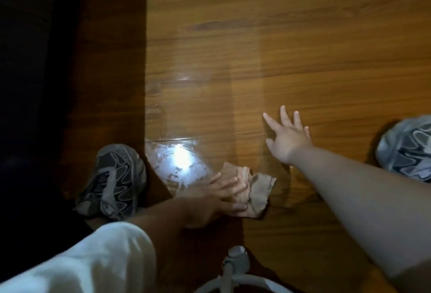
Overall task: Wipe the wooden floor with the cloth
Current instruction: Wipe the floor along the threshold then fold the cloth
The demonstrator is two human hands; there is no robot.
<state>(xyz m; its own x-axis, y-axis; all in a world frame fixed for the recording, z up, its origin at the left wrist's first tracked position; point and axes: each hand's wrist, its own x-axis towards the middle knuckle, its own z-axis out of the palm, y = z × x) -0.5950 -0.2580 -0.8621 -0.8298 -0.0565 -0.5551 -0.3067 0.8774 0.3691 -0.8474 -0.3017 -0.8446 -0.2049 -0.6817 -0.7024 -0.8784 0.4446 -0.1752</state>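
Left hand (221,197): fingers straight, pressed flat on the crumpled pinkish cloth (258,190), which lies on the wooden floor (303,36) under and just beyond the fingertips. Right hand (289,138): fingers spread, holding nothing, over bare boards apart from the cloth. A wet patch (179,164) shines beside the left hand. Left shoe (114,180) and right shoe (405,148) flank the arms.
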